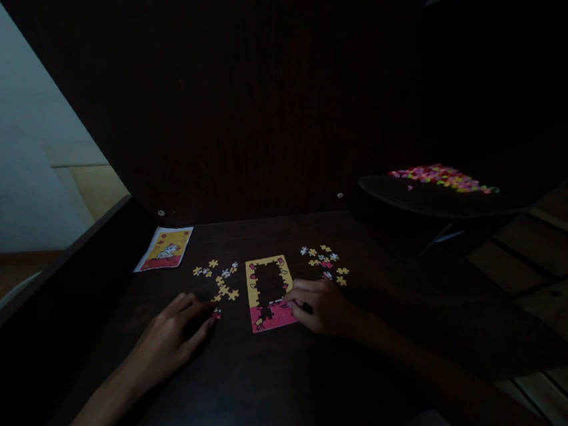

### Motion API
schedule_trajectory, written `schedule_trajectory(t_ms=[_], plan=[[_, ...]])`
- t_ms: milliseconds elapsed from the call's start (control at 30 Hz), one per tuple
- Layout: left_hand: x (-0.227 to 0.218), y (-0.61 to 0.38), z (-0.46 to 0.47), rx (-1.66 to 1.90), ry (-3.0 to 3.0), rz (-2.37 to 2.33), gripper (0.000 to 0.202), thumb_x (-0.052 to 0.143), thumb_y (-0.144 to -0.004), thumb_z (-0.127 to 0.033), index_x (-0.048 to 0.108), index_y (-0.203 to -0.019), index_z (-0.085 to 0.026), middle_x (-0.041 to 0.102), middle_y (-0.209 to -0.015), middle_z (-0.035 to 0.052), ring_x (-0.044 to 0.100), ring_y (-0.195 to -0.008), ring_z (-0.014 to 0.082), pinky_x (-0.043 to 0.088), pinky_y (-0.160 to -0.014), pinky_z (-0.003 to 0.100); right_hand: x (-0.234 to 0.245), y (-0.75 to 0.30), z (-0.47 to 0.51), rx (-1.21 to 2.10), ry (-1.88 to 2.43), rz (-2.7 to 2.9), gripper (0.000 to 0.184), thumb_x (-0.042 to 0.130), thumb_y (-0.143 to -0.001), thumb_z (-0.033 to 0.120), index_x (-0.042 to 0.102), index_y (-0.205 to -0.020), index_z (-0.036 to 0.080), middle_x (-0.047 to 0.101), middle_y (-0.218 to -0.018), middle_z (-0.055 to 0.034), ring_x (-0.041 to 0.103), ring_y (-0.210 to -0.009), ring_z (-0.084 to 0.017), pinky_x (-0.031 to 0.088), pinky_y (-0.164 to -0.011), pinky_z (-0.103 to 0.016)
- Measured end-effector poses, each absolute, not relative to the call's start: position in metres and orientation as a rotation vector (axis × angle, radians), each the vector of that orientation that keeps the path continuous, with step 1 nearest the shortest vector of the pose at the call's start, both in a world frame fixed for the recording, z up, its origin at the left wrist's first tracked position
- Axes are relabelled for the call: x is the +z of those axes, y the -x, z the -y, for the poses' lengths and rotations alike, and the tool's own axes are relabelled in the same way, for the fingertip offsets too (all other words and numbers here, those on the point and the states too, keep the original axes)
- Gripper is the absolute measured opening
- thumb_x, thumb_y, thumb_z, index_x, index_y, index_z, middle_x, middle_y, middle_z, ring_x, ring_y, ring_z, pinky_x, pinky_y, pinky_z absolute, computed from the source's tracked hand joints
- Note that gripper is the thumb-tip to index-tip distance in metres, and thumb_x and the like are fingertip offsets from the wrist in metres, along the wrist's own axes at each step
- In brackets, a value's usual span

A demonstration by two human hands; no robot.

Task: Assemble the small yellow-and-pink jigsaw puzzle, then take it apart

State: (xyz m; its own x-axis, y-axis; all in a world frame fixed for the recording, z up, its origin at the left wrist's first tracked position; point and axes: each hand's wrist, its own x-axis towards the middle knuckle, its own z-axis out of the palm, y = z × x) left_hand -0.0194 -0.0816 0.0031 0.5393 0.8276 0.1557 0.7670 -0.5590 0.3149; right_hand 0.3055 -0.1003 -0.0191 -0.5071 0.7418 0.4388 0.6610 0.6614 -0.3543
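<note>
A partly joined jigsaw puzzle lies on the dark table, yellow above and pink below, its border surrounding a gap. My right hand is over its right edge, thumb and fingers pinched on a small whitish puzzle piece at the gap's lower part. My left hand rests on the table left of the puzzle, thumb and index finger apart. Its fingertips are beside a pink and white loose piece; whether they touch it is hard to tell. Yellow loose pieces lie just beyond that hand.
More loose pieces lie right of the puzzle. A reference picture card sits at the back left. Dark boards rise behind and at the left. On the right, a dark rounded surface bears a colourful pile of small bits.
</note>
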Motion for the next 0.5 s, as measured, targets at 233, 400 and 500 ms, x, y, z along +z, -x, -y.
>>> schedule_trajectory(t_ms=[233, 400, 500], plan=[[0.005, 0.028, 0.079, 0.347, -2.518, -1.46, 0.049, 0.046, -0.092, -0.058, 0.071, -0.115, -0.022, 0.067, -0.108, 0.0092, 0.065, -0.099, 0.0253, 0.055, -0.088, 0.038, -0.02, -0.306, 0.1, 0.203, 1.072, 2.323, 0.015, 0.058, -0.084, 0.011, 0.069, -0.09, 0.02, 0.069, -0.081, -0.0024, 0.062, -0.066, -0.014, 0.04, -0.059, -0.024], [0.011, 0.031, 0.07, 0.411, -2.534, -1.474, 0.046, 0.041, -0.094, -0.055, 0.07, -0.108, -0.022, 0.068, -0.102, 0.0082, 0.065, -0.092, 0.0251, 0.055, -0.082, 0.038, -0.02, -0.307, 0.099, 0.182, 1.096, 2.31, 0.014, 0.058, -0.086, 0.013, 0.07, -0.088, 0.02, 0.067, -0.076, -0.0009, 0.06, -0.063, -0.013, 0.038, -0.058, -0.024], [0.015, 0.027, 0.061, 0.415, -2.569, -1.443, 0.045, 0.039, -0.096, -0.052, 0.07, -0.105, -0.021, 0.067, -0.101, 0.0077, 0.064, -0.093, 0.0244, 0.054, -0.083, 0.037, -0.016, -0.312, 0.094, 0.157, 1.099, 2.256, 0.016, 0.055, -0.088, 0.015, 0.071, -0.086, 0.019, 0.065, -0.073, -0.002, 0.057, -0.061, -0.013, 0.038, -0.057, -0.025]])
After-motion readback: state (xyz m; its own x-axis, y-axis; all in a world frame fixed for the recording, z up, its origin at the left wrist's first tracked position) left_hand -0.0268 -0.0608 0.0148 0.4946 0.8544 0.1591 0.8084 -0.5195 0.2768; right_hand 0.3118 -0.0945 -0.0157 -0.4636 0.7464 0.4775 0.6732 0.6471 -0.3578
